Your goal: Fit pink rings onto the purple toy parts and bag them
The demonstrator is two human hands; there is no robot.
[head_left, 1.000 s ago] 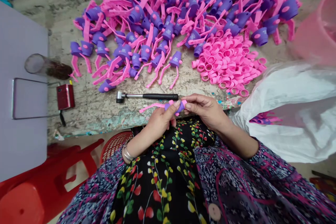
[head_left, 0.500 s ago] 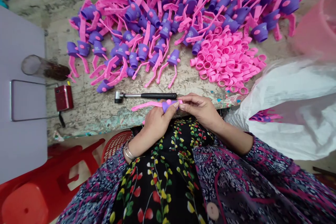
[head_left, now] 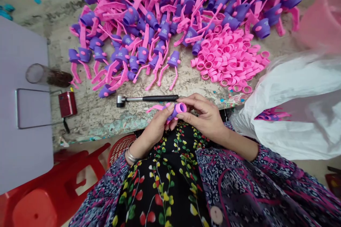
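Left hand (head_left: pixel 156 125), right hand (head_left: pixel 204 117) grip purple-pink plastic part (head_left: pixel 173 111).

No lettering can be read with certainty. The purple plastic cups (head_left: pixel 174 58) heaped on the worktop (head_left: pixel 90 117) carry small pale printed marks on their sides, too small and blurred to make out as letters or a logo. The small red box (head_left: pixel 67 104) near the worktop's left edge shows no legible writing either.
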